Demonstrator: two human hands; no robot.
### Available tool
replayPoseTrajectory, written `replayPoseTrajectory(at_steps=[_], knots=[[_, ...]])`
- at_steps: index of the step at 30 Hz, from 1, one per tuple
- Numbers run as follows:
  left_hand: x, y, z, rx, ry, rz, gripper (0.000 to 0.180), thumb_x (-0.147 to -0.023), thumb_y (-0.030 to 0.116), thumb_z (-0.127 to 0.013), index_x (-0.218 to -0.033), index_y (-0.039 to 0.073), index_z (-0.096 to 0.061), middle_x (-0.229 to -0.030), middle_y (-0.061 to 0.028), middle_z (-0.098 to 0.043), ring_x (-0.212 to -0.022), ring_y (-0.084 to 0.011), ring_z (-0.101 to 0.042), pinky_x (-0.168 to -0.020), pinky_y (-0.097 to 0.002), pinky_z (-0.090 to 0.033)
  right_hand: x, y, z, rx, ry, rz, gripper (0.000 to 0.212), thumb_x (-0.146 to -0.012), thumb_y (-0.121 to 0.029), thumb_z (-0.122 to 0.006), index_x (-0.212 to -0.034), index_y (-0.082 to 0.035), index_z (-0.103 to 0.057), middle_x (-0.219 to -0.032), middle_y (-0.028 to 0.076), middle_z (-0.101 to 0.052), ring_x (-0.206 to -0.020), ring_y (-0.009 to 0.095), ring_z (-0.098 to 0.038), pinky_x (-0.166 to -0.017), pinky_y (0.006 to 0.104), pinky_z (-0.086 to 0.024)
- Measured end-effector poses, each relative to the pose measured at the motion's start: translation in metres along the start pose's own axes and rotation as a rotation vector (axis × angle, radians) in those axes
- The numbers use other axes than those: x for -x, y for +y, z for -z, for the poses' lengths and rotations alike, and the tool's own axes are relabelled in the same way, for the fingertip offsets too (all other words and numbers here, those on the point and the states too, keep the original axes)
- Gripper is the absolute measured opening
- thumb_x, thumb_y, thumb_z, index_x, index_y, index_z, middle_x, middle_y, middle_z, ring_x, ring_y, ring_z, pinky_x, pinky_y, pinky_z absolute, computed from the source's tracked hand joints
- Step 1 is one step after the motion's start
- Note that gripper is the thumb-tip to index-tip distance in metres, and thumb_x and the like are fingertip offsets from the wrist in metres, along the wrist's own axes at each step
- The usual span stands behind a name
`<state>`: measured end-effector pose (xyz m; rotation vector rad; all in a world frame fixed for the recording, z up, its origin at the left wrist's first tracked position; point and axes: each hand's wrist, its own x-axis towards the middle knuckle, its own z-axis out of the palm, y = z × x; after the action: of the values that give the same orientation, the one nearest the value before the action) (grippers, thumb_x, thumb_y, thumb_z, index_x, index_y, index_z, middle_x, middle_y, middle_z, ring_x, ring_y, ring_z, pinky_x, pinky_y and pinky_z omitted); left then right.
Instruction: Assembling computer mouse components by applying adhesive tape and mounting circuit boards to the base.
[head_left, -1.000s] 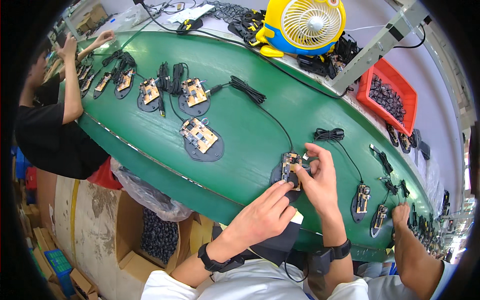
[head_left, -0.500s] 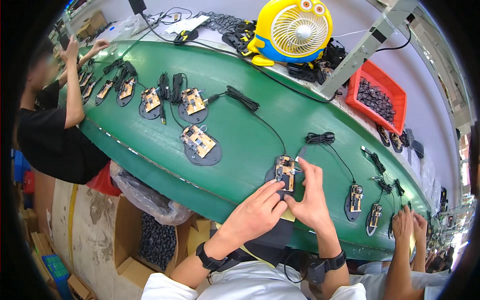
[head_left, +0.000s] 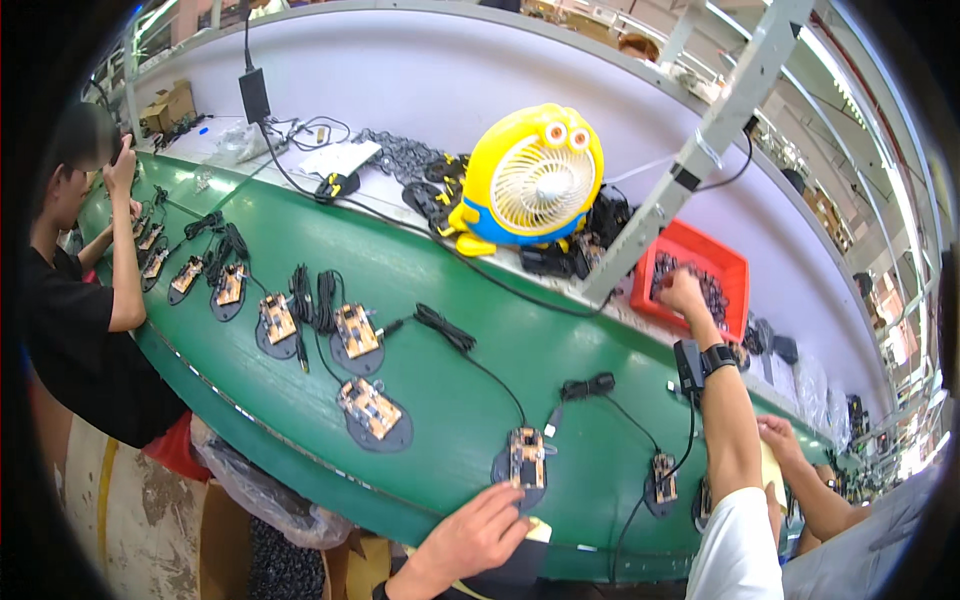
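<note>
The left hand (head_left: 475,540) lies at the table's near edge, its fingers bent and close together, the tips touching the near end of a black base plate (head_left: 502,468) that carries a tan circuit board (head_left: 527,460). This board sits close to the near edge of the green table (head_left: 440,400), and its lead runs toward the far edge, ending in a bundled black cable (head_left: 446,326). The right hand (head_left: 682,290) is stretched out past the far edge, fingers bent down among small black parts (head_left: 714,297) in a red bin (head_left: 705,243); whether either hand pinches anything, I cannot tell. Left of the bin, a yellow-and-blue fan (head_left: 543,190) stands on a pale ledge (head_left: 395,212). More circuit boards (head_left: 370,408) on dark bases are strung toward the table's left end, where a co-worker (head_left: 80,330) in a black top has an arm raised.
</note>
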<state>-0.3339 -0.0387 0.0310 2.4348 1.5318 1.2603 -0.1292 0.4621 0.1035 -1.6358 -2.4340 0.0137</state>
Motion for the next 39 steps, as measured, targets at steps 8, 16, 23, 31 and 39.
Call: replayPoseTrajectory(at_steps=[8,16,23,31,39], knots=[[0.000,-0.005,0.014,0.021,-0.038,0.063,0.010,-0.088,0.009,-0.071,-0.094,0.002,-0.071,-0.085,-0.0093,-0.062,-0.108,-0.0281,-0.070,-0.104,-0.0427,-0.058,-0.023,-0.013,-0.028,0.023,0.105,-0.024,0.034,-0.076,-0.005,-0.067,-0.109,0.005,-0.070,-0.106,0.034,-0.071,-0.106,0.049,-0.069,-0.096,0.0527,-0.055],[0.006,-0.009,0.013,0.293,0.209,0.132,0.014,-0.086,0.009,-0.081,-0.092,0.004,-0.070,-0.083,-0.0066,-0.067,-0.089,-0.0254,-0.074,-0.083,-0.0374,-0.064,-0.005,-0.019,-0.009,0.068,0.163,0.021,0.031,-0.086,-0.018,-0.077,-0.113,-0.006,-0.071,-0.104,0.028,-0.073,-0.103,0.046,-0.070,-0.092,0.0536,-0.055],[-0.002,-0.007,0.019,0.399,0.084,0.266,0.020,-0.085,0.015,-0.085,-0.091,0.003,-0.069,-0.077,-0.0067,-0.065,-0.067,-0.0259,-0.067,-0.061,-0.0375,-0.056,0.085,-0.080,0.049,-0.167,0.412,0.327,0.013,-0.081,-0.005,-0.070,-0.092,-0.001,-0.064,-0.089,0.017,-0.065,-0.087,0.038,-0.065,-0.079,0.0457,-0.052],[0.004,-0.011,0.023,0.497,0.113,0.254,0.017,-0.086,0.005,-0.080,-0.093,0.002,-0.064,-0.083,-0.0110,-0.065,-0.071,-0.0304,-0.065,-0.064,-0.0395,-0.054,0.278,-0.188,0.040,-0.511,-0.236,0.574,0.035,-0.077,-0.006,-0.081,-0.109,-0.002,-0.068,-0.090,0.009,-0.063,-0.072,0.022,-0.058,-0.066,0.0348,-0.050],[0.004,-0.007,0.030,0.668,0.032,0.382,0.015,-0.088,0.003,-0.078,-0.096,0.000,-0.065,-0.088,-0.0125,-0.067,-0.077,-0.0295,-0.067,-0.067,-0.0394,-0.054,0.289,-0.189,0.017,-0.573,-0.201,0.506,0.036,-0.083,-0.006,-0.081,-0.118,0.000,-0.072,-0.092,0.011,-0.061,-0.074,0.022,-0.060,-0.068,0.0349,-0.050]])
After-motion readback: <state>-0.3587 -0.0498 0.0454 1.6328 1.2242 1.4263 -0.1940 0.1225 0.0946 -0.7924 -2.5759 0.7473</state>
